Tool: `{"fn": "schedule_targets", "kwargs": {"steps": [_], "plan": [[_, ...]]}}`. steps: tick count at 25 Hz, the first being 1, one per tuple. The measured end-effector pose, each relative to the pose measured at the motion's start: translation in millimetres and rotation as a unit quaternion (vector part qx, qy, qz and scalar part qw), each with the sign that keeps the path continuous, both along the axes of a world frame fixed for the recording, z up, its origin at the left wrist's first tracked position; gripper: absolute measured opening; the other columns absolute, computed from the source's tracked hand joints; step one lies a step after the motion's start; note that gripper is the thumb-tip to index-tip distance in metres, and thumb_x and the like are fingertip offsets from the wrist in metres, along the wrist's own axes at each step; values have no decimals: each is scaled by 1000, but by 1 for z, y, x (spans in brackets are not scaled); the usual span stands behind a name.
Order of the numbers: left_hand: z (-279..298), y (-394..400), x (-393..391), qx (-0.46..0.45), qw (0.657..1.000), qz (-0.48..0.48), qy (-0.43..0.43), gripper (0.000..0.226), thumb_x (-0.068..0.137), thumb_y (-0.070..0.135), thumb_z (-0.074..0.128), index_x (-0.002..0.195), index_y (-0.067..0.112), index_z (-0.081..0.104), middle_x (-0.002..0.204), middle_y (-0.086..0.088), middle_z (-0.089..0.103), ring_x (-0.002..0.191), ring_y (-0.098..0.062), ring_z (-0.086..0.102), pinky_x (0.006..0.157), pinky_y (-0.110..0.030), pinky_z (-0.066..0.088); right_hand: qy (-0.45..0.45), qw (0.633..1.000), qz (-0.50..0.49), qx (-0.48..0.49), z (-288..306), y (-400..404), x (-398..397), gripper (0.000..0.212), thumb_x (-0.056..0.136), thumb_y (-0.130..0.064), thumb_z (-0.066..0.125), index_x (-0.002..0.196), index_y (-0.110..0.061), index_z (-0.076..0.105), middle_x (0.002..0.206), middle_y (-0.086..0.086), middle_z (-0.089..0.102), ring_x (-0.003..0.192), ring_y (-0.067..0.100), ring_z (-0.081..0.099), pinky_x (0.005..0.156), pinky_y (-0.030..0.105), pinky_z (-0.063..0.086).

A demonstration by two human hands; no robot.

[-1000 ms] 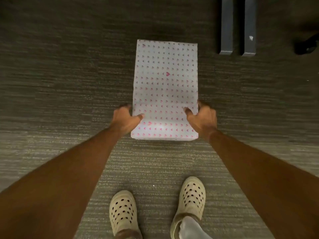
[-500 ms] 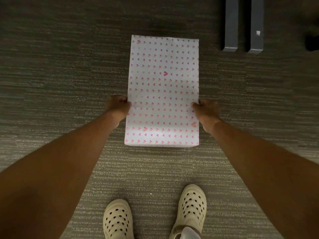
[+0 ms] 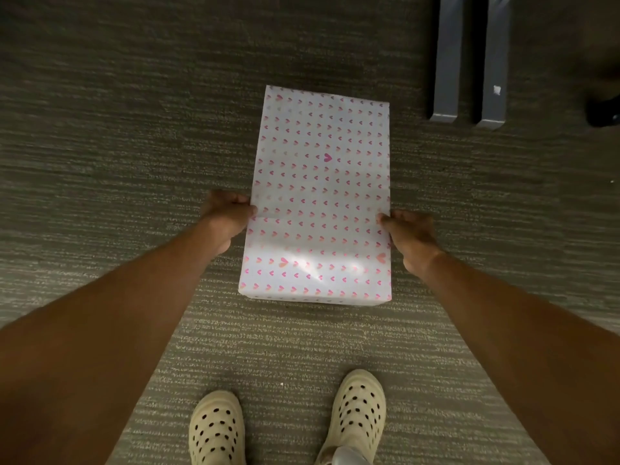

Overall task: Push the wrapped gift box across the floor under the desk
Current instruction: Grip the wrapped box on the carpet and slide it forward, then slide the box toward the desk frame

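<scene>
The wrapped gift box (image 3: 318, 182) is a flat rectangle in white paper with small pink hearts. It lies on the grey carpet in the middle of the view, long side pointing away from me. My left hand (image 3: 226, 216) grips its left edge near the middle of that side, fingers curled down over the edge. My right hand (image 3: 411, 238) holds the right edge at about the same level. The desk top is out of view; only two grey desk feet (image 3: 469, 62) show at the upper right.
My two cream perforated clogs (image 3: 285, 424) stand on the carpet just behind the box. A dark object (image 3: 604, 110) sits at the right edge past the desk feet. Striped grey carpet (image 3: 117, 129) spreads left of and beyond the box.
My thumbs came off the top of the box and both hands moved to its side edges, further along it. The box now looks larger and nearer in the view.
</scene>
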State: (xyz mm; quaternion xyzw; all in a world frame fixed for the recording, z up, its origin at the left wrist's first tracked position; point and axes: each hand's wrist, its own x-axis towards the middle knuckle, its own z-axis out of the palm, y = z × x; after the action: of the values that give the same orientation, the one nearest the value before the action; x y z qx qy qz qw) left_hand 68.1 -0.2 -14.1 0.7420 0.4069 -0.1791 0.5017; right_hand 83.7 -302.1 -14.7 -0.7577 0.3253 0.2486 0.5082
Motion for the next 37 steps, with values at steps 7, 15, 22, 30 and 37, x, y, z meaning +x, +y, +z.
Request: {"fn": "schedule_targets", "kwargs": {"steps": [7, 15, 22, 30, 37], "plan": [[33, 10, 20, 0, 999, -35, -13, 12, 90, 9, 64, 80, 14, 67, 91, -1, 68, 90, -18, 66, 85, -35, 56, -16, 1000, 10, 22, 25, 1, 14, 11, 91, -31, 73, 80, -29, 71, 90, -8, 73, 85, 9, 70, 67, 23, 55], [18, 31, 72, -54, 991, -104, -61, 11, 92, 22, 61, 92, 13, 67, 92, 3, 70, 93, -16, 68, 78, -32, 55, -79, 996, 46, 23, 38, 6, 63, 9, 93, -32, 69, 86, -27, 71, 83, -13, 76, 82, 7, 74, 72, 27, 59], [-3, 1, 171, -17, 996, -48, -72, 6, 91, 16, 64, 97, 15, 62, 91, 0, 63, 77, -10, 63, 45, -19, 48, -120, 991, 22, 52, 28, -6, 150, 32, 95, -26, 67, 120, -7, 64, 118, 9, 71, 106, 24, 70, 91, 38, 58], [-16, -12, 262, -1, 993, -54, -105, 7, 90, 16, 65, 86, 19, 61, 88, 1, 64, 77, -11, 65, 45, -19, 50, -168, 986, 0, 8, 8, -14, 235, 33, 91, -27, 73, 115, -5, 68, 120, 9, 71, 106, 27, 71, 89, 39, 61], [-28, -12, 305, 18, 988, -57, -141, 7, 91, 18, 63, 85, 18, 63, 90, 0, 66, 80, -15, 67, 56, -25, 53, -171, 985, -12, 0, -9, -11, 287, 38, 88, -29, 77, 118, -8, 67, 123, 10, 71, 109, 31, 70, 87, 40, 59]]}}
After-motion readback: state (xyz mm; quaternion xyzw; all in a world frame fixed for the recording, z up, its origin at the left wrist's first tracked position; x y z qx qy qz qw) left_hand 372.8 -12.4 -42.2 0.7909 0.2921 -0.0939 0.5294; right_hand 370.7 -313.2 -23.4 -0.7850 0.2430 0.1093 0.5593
